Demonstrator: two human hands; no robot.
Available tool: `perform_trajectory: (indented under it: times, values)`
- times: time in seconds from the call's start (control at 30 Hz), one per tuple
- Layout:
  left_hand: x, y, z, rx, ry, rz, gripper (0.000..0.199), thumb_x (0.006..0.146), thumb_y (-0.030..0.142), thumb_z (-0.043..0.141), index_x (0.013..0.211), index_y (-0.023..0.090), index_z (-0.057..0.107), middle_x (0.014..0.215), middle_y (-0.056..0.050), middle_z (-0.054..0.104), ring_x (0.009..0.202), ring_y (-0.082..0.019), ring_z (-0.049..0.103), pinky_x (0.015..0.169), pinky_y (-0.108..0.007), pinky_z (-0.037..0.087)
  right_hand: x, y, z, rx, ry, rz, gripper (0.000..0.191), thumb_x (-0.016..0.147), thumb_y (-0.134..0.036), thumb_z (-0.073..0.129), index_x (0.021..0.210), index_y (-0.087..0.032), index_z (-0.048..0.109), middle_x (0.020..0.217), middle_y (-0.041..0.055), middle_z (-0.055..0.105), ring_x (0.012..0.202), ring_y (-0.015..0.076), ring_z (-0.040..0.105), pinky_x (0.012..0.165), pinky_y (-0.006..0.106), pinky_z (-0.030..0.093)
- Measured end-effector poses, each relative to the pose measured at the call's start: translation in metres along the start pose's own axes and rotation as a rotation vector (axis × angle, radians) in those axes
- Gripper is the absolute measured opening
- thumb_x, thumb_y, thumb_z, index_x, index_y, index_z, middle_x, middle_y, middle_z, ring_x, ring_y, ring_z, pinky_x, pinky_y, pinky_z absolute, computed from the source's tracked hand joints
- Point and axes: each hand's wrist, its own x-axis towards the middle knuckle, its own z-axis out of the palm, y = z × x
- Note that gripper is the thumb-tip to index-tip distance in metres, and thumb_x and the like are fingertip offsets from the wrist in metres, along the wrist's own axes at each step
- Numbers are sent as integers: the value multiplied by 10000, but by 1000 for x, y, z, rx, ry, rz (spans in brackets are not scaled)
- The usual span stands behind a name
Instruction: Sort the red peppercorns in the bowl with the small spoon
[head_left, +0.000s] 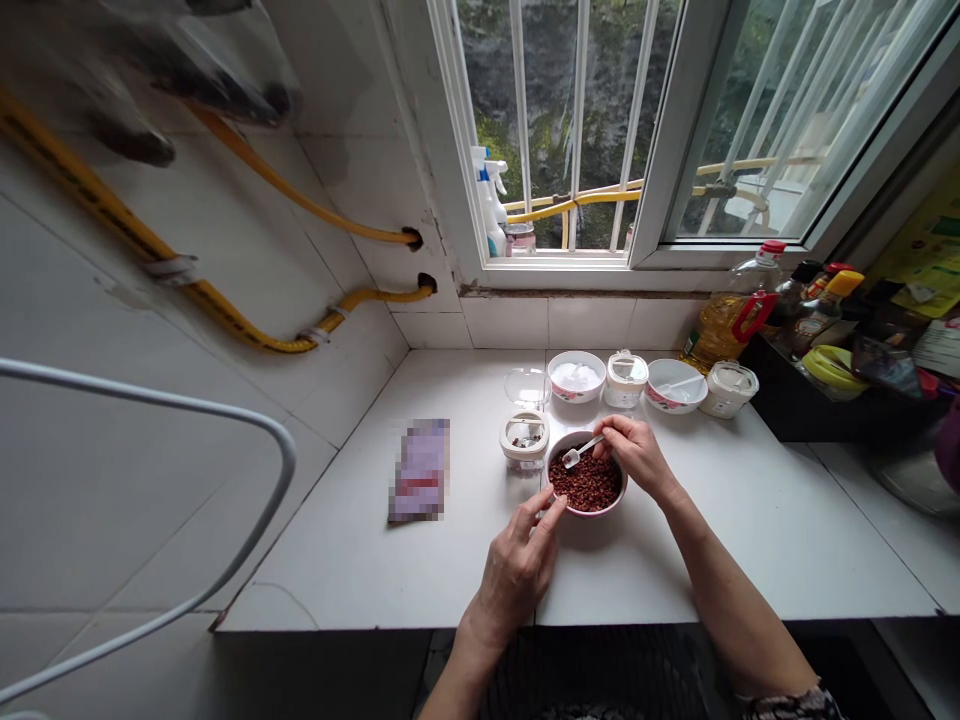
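My right hand (634, 455) pinches the handle of a small white spoon (576, 456), its scoop over a bowl. That bowl (592, 514) has a pinkish rim and is filled with dark red, grainy bits that look like Sichuan peppercorns (592, 482). At the bowl's near left side, my left hand (523, 550) grips the rim with its fingertips. Just left of the bowl stands a squarish clear jar (523, 450) with a pale rim and a few dark bits inside. A clear lid (527, 386) lies behind this jar.
Behind are a bowl of white grains (576, 384), two lidded jars (626, 378) (729, 390) and a bowl with a white spoon (671, 398). A blurred purple packet (421, 472) lies left. An oil bottle (731, 310) and a dark condiment rack (795, 400) stand right.
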Motion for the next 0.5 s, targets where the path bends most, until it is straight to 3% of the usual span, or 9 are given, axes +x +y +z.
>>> perform_trajectory:
  times: [0.23,0.4,0.5]
  values:
    - [-1,0,1,6,1,-5,550,921,0,458,1435,194,480,1284,-140,605,1131,-202,662,911,-282,599,3,-5,-2,133,46,-12,186,795,-363,586,778,-187,642,568,16,680,560,171,628,615,301,515]
    - [-1,-1,1,3,-8,-2,595,925,5,444,1482,213,430,1298,-140,599,1142,-208,659,915,-296,602,-1,-15,14,119,122,-181,233,913,-399,531,922,-193,638,741,50,735,703,196,695,726,342,561]
    - [-1,-1,0,11,-16,-4,614,924,3,439,1497,219,411,1298,-142,599,1132,-210,662,904,-300,608,-5,-21,28,-46,86,-326,209,975,-326,473,1003,-211,644,877,79,762,851,223,720,841,387,548]
